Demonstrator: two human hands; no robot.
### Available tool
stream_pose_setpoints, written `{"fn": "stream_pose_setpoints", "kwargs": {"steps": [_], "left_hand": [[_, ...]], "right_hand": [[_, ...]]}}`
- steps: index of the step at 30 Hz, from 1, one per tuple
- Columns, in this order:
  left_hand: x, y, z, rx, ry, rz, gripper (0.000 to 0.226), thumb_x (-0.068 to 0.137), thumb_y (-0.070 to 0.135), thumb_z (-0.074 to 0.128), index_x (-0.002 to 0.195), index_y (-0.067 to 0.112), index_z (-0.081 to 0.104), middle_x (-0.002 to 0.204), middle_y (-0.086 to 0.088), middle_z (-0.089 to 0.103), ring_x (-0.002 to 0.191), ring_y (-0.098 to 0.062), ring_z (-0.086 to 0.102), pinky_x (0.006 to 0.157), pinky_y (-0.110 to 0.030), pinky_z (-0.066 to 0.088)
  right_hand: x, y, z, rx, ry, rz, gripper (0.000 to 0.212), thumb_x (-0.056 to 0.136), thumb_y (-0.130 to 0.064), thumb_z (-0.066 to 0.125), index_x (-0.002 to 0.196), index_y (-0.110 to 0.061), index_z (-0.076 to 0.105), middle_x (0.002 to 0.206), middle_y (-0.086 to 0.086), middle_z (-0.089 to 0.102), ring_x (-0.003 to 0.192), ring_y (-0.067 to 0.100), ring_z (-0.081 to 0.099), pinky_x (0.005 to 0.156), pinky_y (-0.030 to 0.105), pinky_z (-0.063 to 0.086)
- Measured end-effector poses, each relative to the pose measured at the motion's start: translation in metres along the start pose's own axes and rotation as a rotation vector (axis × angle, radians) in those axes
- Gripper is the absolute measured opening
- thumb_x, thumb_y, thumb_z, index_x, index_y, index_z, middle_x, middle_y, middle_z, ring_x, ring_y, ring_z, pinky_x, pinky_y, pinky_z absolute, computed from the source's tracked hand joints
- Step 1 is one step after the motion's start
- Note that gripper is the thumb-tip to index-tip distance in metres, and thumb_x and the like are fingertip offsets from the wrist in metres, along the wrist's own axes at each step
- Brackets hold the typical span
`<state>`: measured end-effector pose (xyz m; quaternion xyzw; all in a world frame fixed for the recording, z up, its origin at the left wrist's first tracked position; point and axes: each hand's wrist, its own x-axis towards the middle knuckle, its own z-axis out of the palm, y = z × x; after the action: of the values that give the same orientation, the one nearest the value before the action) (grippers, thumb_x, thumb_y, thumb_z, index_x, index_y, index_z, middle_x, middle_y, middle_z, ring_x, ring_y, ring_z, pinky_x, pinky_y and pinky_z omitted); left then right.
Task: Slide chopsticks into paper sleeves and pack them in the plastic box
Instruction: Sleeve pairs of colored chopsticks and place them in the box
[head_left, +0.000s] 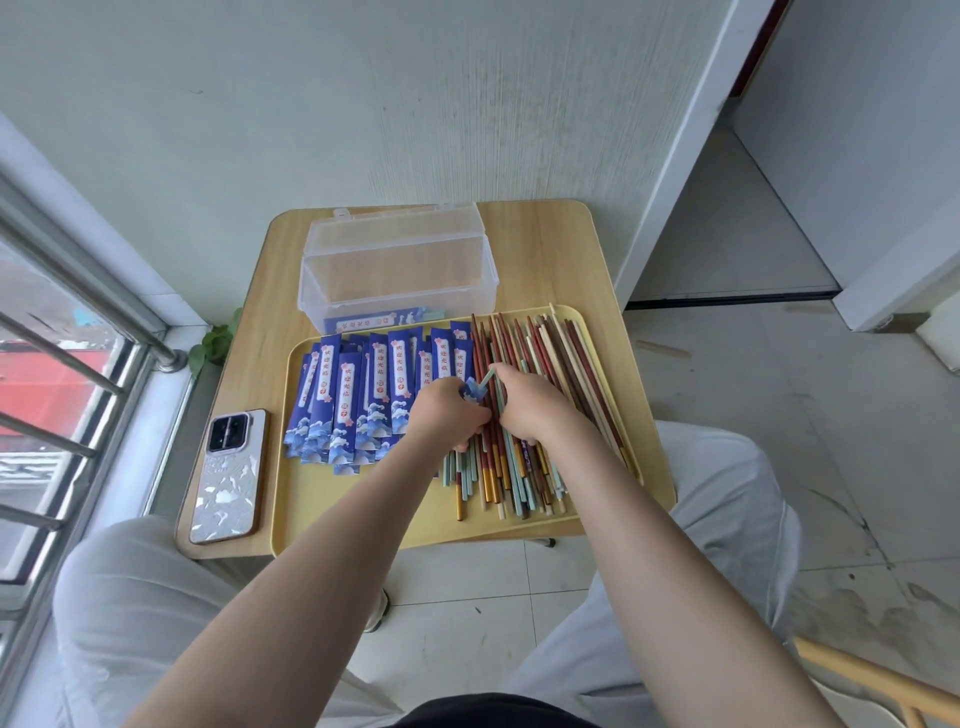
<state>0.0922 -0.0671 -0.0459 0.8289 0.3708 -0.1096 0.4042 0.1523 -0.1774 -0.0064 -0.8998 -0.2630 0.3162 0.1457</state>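
So both hands are working right over the yellow tray (363, 525) on the small wooden bench (540, 249). The left hand (448, 410) is pinching a blue paper sleeve (471, 388) by its end, and the right hand (530, 402) is gripping a pale teal chopstick (487, 378) with its tip right at the mouth of that sleeve. Can't really tell how far in it sits, fingers cover most of it. Under the right hand there's a big loose pile of chopsticks (524, 467), red, cream, teal and some with gold ends, filling the right half of the tray. The left half has a heap of empty sleeves (358, 395) fanned out. Behind the tray sits the clear plastic box (397, 270), lid flipped open, with what looks like one sleeved pair (382, 321) lying in the bottom. A phone (228, 475) lies face down on the bench just left of the tray.
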Motion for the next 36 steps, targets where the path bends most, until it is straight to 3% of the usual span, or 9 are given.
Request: {"fn": "stream_pose_setpoints", "kwargs": {"steps": [8, 12, 14, 18, 21, 25, 28, 31, 36], "left_hand": [[0.0, 0.001, -0.002, 0.001, -0.012, 0.006, 0.016, 0.088, 0.017, 0.068, 0.1, 0.01, 0.061, 0.086, -0.008, 0.074, 0.047, -0.015, 0.064, 0.047, -0.023, 0.054], [-0.003, 0.003, -0.005, 0.034, -0.022, 0.011, 0.012, 0.086, 0.015, 0.067, 0.095, 0.011, 0.059, 0.083, -0.008, 0.073, 0.045, -0.014, 0.063, 0.048, -0.023, 0.053], [-0.005, 0.004, -0.005, 0.029, -0.008, 0.016, 0.008, 0.085, 0.012, 0.065, 0.087, 0.011, 0.058, 0.074, -0.006, 0.07, 0.042, -0.014, 0.061, 0.043, -0.019, 0.049], [-0.007, 0.009, -0.004, -0.053, -0.016, 0.03, 0.003, 0.087, 0.009, 0.062, 0.088, 0.008, 0.06, 0.079, -0.012, 0.073, 0.04, -0.013, 0.057, 0.038, -0.016, 0.044], [-0.01, 0.016, -0.002, -0.133, -0.12, 0.039, 0.01, 0.091, 0.01, 0.063, 0.1, 0.008, 0.065, 0.077, -0.005, 0.074, 0.04, -0.011, 0.054, 0.039, -0.017, 0.045], [-0.014, 0.022, 0.001, -0.11, -0.217, 0.064, 0.01, 0.092, 0.011, 0.061, 0.102, 0.012, 0.062, 0.075, 0.001, 0.074, 0.038, -0.009, 0.053, 0.041, -0.014, 0.042], [-0.014, 0.02, 0.001, -0.131, -0.212, 0.049, 0.016, 0.091, 0.012, 0.06, 0.108, 0.011, 0.062, 0.079, 0.001, 0.075, 0.038, -0.009, 0.054, 0.042, -0.014, 0.043], [-0.013, 0.015, 0.002, -0.198, -0.22, 0.027, 0.029, 0.09, 0.011, 0.061, 0.118, 0.009, 0.06, 0.083, -0.003, 0.077, 0.04, -0.012, 0.056, 0.049, -0.019, 0.049], [-0.014, 0.014, 0.001, -0.204, -0.21, 0.034, 0.025, 0.09, 0.014, 0.064, 0.114, 0.008, 0.061, 0.082, -0.004, 0.076, 0.041, -0.011, 0.056, 0.045, -0.016, 0.045]], "right_hand": [[0.01, -0.009, -0.009, -0.164, -0.068, 0.032, 0.08, 0.088, 0.011, 0.056, 0.154, -0.015, 0.02, 0.083, 0.005, 0.045, 0.067, 0.017, 0.05, 0.05, 0.028, 0.039], [0.017, -0.008, -0.009, -0.142, -0.097, 0.053, 0.087, 0.09, 0.007, 0.058, 0.158, -0.022, 0.012, 0.107, 0.012, 0.056, 0.07, 0.019, 0.059, 0.053, 0.03, 0.05], [0.02, -0.004, -0.008, -0.092, -0.086, 0.04, 0.085, 0.091, 0.006, 0.06, 0.157, -0.025, 0.016, 0.105, 0.012, 0.06, 0.073, 0.022, 0.066, 0.06, 0.035, 0.059], [0.021, 0.013, -0.019, 0.001, 0.24, 0.094, 0.044, 0.095, 0.0, 0.055, 0.137, -0.008, 0.046, 0.105, 0.01, 0.062, 0.083, 0.024, 0.065, 0.061, 0.033, 0.049], [0.021, 0.022, -0.019, -0.062, 0.262, 0.187, 0.018, 0.094, -0.007, 0.06, 0.111, -0.002, 0.062, 0.084, 0.006, 0.057, 0.077, 0.025, 0.059, 0.056, 0.03, 0.042], [0.021, 0.02, -0.006, -0.126, 0.179, 0.246, 0.024, 0.093, -0.021, 0.069, 0.112, -0.006, 0.063, 0.089, 0.006, 0.057, 0.077, 0.024, 0.058, 0.056, 0.029, 0.041], [0.022, 0.018, -0.004, -0.13, 0.177, 0.248, 0.025, 0.095, -0.018, 0.066, 0.117, -0.005, 0.061, 0.095, 0.008, 0.059, 0.08, 0.025, 0.058, 0.061, 0.03, 0.043], [0.021, 0.018, -0.003, -0.079, 0.178, 0.267, 0.023, 0.096, -0.014, 0.063, 0.117, -0.005, 0.059, 0.1, 0.01, 0.064, 0.082, 0.025, 0.062, 0.054, 0.03, 0.042], [0.017, 0.019, -0.004, 0.012, 0.215, 0.224, 0.023, 0.092, -0.028, 0.069, 0.093, -0.01, 0.056, 0.077, 0.004, 0.057, 0.063, 0.02, 0.056, 0.045, 0.028, 0.037]]}}
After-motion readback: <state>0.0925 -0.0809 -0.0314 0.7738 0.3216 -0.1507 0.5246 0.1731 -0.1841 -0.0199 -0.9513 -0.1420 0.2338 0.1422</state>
